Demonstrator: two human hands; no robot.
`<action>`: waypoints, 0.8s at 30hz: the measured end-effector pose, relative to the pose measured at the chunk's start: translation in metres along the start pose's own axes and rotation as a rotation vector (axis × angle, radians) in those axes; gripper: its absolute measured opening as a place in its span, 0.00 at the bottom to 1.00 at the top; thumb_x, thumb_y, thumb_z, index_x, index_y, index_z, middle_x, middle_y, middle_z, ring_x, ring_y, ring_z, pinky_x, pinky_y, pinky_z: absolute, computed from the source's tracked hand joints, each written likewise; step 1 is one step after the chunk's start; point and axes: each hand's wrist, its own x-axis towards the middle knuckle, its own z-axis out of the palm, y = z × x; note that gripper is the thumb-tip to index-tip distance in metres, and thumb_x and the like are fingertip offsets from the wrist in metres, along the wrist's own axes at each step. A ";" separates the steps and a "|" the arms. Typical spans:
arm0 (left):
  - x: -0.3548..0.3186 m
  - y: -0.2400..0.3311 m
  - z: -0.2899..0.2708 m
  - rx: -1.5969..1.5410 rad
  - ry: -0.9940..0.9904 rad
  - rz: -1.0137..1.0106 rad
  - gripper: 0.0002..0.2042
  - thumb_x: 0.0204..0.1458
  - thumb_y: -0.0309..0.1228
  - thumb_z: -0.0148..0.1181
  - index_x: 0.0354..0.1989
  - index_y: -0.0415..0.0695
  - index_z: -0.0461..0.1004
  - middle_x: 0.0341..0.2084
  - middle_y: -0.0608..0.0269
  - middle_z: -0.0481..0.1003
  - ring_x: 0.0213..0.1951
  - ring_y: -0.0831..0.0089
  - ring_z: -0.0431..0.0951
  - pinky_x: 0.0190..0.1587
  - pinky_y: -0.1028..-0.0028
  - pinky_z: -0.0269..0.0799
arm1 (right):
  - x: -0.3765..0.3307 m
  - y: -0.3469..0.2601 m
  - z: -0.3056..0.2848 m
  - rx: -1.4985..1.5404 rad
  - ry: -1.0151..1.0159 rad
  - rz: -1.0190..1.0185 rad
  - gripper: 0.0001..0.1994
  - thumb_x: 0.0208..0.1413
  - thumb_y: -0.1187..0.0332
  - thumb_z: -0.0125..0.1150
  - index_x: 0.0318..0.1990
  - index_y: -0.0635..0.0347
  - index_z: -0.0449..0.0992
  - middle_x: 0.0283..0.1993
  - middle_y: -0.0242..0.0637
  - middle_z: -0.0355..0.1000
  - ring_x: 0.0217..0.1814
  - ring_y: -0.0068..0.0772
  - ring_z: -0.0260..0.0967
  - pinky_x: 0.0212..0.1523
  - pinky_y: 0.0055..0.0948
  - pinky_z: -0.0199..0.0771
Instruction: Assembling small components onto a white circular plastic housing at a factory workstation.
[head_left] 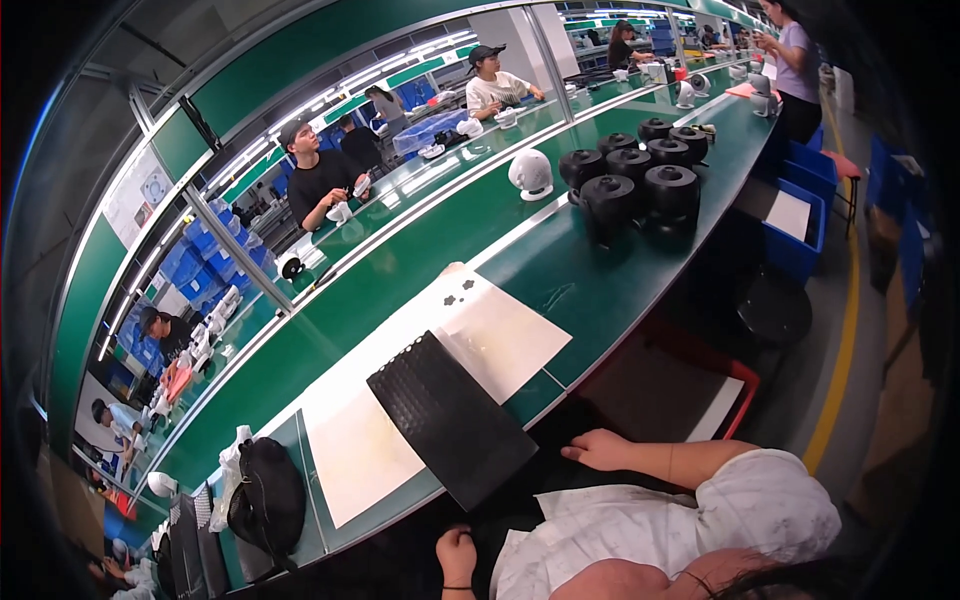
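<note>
My left hand [457, 555] is curled into a fist low in front of me, just off the table's near edge, with nothing visible in it. To the right, my right hand [597, 450] rests over my dark lap with its fingers stretched out, holding nothing. Nearest to both is a black sheet [450, 415] with rows of bumps at its far end; it lies on white paper [350, 465] and juts past the table edge. A few small dark flower-shaped pieces [460, 293] lie on the paper beyond it.
Several black rounded housings [610, 200] stand together at the right, beside a white dome-shaped device [530, 172]. A black bag [268, 500] sits at the left end. Under the table is a red bin [742, 405]; blue bins [795, 235] stand farther right. Other people work across the line.
</note>
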 end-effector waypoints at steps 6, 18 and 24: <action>-0.029 0.016 -0.025 0.280 -0.521 0.010 0.08 0.38 0.26 0.50 0.25 0.45 0.76 0.25 0.59 0.74 0.31 0.68 0.75 0.35 0.74 0.69 | -0.027 0.001 -0.017 -0.236 -0.324 -0.156 0.26 0.55 0.46 0.39 0.26 0.57 0.76 0.29 0.42 0.72 0.34 0.47 0.68 0.41 0.37 0.67; 0.024 0.100 0.005 0.644 -1.073 0.401 0.16 0.45 0.35 0.47 0.44 0.50 0.70 0.34 0.52 0.74 0.38 0.56 0.73 0.39 0.67 0.68 | 0.004 -0.013 0.024 -0.407 -0.429 -0.577 0.13 0.49 0.58 0.47 0.33 0.55 0.74 0.30 0.40 0.72 0.33 0.47 0.68 0.32 0.41 0.68; 0.069 0.017 0.057 0.341 -0.408 0.783 0.25 0.42 0.36 0.51 0.53 0.45 0.62 0.50 0.47 0.63 0.55 0.54 0.59 0.58 0.66 0.52 | 0.073 -0.023 0.034 -0.036 0.341 -0.711 0.17 0.45 0.60 0.55 0.41 0.61 0.69 0.41 0.49 0.67 0.45 0.49 0.65 0.46 0.39 0.65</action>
